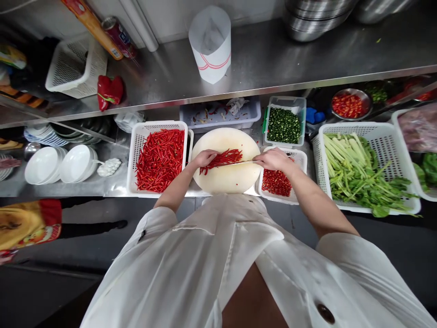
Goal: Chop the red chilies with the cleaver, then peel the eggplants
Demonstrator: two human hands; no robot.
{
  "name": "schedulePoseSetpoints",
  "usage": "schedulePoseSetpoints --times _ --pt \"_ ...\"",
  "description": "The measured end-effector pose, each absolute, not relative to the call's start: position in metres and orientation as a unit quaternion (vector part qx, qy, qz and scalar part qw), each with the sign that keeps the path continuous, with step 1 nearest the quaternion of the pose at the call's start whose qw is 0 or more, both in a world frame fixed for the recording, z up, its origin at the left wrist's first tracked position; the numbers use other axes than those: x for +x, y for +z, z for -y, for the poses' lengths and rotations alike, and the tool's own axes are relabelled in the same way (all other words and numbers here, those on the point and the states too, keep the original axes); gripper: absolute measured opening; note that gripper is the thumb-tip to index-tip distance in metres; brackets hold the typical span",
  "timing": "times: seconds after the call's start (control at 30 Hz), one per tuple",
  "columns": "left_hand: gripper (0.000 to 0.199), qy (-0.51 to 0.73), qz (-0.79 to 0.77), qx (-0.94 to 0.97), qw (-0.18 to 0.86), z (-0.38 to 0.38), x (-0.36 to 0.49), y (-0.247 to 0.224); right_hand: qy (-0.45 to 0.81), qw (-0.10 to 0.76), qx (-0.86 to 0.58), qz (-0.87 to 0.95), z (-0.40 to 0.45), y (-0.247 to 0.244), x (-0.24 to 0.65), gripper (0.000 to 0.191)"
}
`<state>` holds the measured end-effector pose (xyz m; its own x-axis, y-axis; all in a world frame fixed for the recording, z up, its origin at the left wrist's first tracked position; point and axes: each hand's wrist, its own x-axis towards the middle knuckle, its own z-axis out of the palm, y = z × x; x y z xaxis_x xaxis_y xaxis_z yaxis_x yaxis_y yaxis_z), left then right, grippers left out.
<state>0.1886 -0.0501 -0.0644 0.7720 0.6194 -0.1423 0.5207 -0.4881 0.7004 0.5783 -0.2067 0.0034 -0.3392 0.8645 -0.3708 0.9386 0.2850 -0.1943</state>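
Observation:
A bunch of long red chilies lies across the round cutting board. My left hand rests at the left end of the bunch; what its fingers hold there is too small to tell. My right hand is closed around the handle of a knife, whose blade lies along the near side of the chilies. Left of the board is a white basket full of whole red chilies. Chopped red chilies fill a white basket beneath and beside my right hand.
Behind the board are a grey tray with scraps and a tub of chopped green chilies. Leafy greens fill a basket at right. White bowls stand left. A steel shelf overhangs the back. Another person's legs show at left.

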Motion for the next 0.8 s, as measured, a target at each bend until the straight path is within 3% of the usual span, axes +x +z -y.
schedulePoseSetpoints --times 0.13,0.27,0.33,0.43,0.63,0.8 --pt "0.056 0.076 -0.352 0.877 0.317 0.056 0.196 -0.063 -0.197 0.035 0.684 -0.702 0.250 0.003 0.603 0.057" --pt "0.080 0.069 -0.374 0.897 0.224 0.093 0.253 -0.079 -0.235 -0.005 0.768 -0.596 0.279 -0.014 0.585 0.058" --pt "0.083 0.049 -0.406 0.893 0.190 0.113 0.281 -0.086 -0.267 -0.018 0.780 -0.566 0.285 -0.022 0.568 0.052" --pt "0.069 0.037 -0.435 0.886 0.156 0.129 0.301 -0.091 -0.301 -0.012 0.787 -0.539 0.289 -0.026 0.550 0.046" --pt "0.026 0.115 -0.348 0.914 0.175 0.106 0.282 -0.090 -0.311 -0.007 0.784 -0.538 0.292 -0.028 0.546 0.042" --pt "0.025 0.172 -0.292 0.915 0.217 0.091 0.257 -0.087 -0.304 -0.006 0.791 -0.531 0.291 -0.029 0.542 0.041"
